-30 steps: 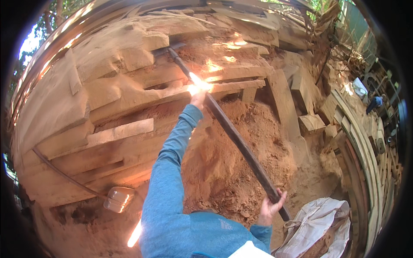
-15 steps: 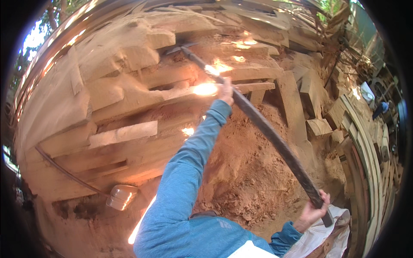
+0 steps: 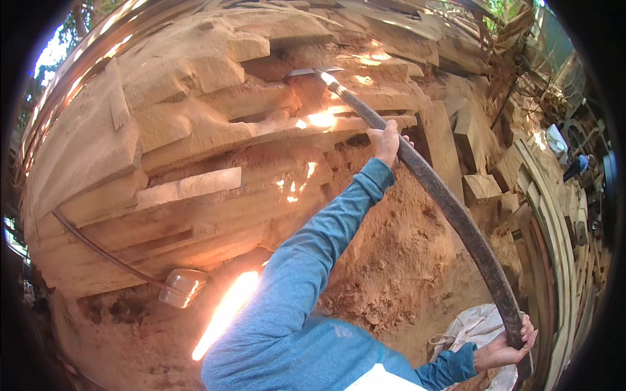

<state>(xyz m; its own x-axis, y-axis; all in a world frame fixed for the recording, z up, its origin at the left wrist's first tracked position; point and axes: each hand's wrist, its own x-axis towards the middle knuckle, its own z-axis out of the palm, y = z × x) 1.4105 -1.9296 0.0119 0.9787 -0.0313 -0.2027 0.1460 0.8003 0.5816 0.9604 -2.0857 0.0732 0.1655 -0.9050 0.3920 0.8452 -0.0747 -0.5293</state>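
A hoe with a long, dark, slightly bent wooden handle (image 3: 450,207) slants from the far middle down to the near right. Its thin metal blade (image 3: 314,71) sits against reddish dust among the boards at the far end. My left hand (image 3: 386,141) is closed round the upper part of the handle, arm stretched forward. Near the handle's butt end, my right hand (image 3: 508,347) grips it with curled fingers. A crumpled white sack (image 3: 471,326) lies beside and partly beneath my right hand. Loose reddish-brown sawdust or soil (image 3: 385,267) is heaped below the handle.
Stacked dusty planks (image 3: 189,186) fill the left and far side. A clear plastic container (image 3: 184,288) with a long thin stick (image 3: 107,254) leans at the left. Wood blocks (image 3: 481,188) and long boards (image 3: 554,241) stand on the right. Sunlight makes bright patches.
The hoe has swung to the right with both hands on it. My left hand moved right and nearer, my right hand right and lower. The blade now shows more fully.
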